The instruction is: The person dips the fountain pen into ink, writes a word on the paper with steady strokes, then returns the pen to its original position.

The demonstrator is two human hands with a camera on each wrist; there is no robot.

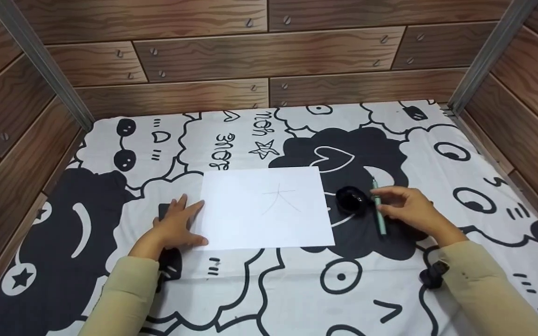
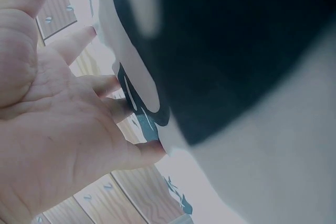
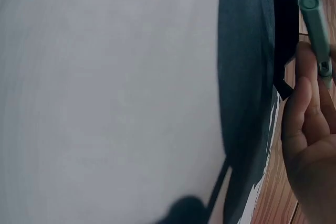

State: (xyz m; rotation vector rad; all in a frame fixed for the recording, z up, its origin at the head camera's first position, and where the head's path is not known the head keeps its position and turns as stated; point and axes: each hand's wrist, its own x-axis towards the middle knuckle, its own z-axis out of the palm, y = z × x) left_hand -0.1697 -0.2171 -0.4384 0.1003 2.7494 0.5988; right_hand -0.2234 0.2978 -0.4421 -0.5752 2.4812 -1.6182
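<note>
A white sheet of paper (image 1: pixel 236 210) lies on the cloth, with thin lines on its right half forming the character 大. My left hand (image 1: pixel 178 226) rests at the sheet's left edge, fingers spread, thumb and index fingertip at the paper. In the left wrist view the palm of the left hand (image 2: pixel 58 114) shows, fingers reaching to the cloth. My right hand (image 1: pixel 409 207) pinches a pale green pen (image 1: pixel 379 214) between thumb and fingers, right of the paper. The right wrist view shows the pen (image 3: pixel 316 30) with its round end toward the camera.
A black, glossy round object (image 1: pixel 350 200) sits between the paper and the right hand. Black-and-white cartoon cloth (image 1: pixel 292 289) covers the table. Wood-patterned panels (image 1: pixel 269 51) stand at the back and sides, with grey metal posts (image 1: pixel 493 56) at the corners.
</note>
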